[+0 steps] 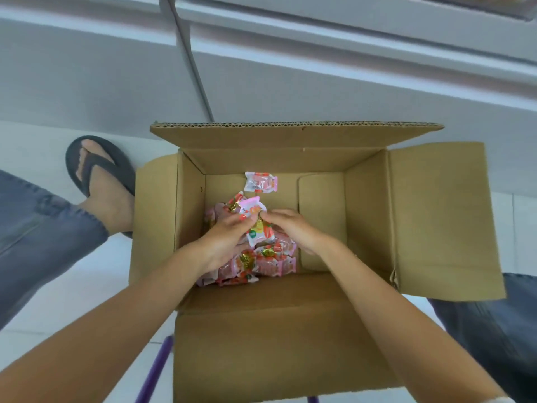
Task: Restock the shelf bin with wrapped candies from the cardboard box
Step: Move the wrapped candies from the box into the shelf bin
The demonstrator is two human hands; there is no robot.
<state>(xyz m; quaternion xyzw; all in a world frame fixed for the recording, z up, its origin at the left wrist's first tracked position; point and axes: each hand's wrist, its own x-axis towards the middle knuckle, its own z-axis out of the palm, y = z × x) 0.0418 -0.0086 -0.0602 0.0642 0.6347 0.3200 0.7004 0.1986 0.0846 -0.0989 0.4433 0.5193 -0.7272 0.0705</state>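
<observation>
A pale shelving unit (290, 68) fills the far side of the view. I can't make out the shelf bin on it; it is probably up out of sight. In front of the unit, on the floor (72, 286), sits the cardboard box (436, 222) with all its flaps folded out. Both of the person's bare arms reach down into it.

The wrapped candies (270, 257) lie in a loose pink heap in the left half of the box floor, right under the hands and trailing back toward the person. The left grip (229, 237) covers most of the heap, so it is the nearer one for scooping. Its fingers are curled, and its thumb pinches a small bunch of wrappers (257, 232) whose length runs away from the person. The right grip (293, 231) meets it from the other side, fingertips closed on the same bunch. One stray candy (260, 182) lies apart, just beyond both hands near the far wall.
</observation>
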